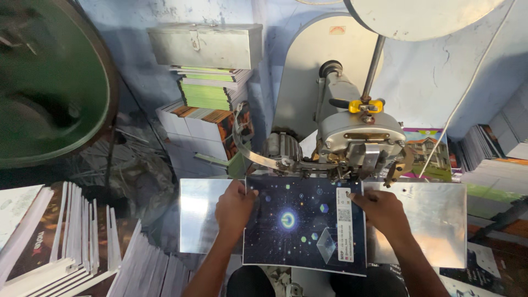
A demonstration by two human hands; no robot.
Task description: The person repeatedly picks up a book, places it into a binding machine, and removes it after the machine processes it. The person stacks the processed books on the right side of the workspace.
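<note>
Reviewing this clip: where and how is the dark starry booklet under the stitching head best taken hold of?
Probably by its two side edges, one hand from each side, as here: the left hand pinches the left edge and the right hand the right. The booklet lies flat on the metal table, its far edge tucked under the stitching head, so only the sides and near edge are free.
</note>
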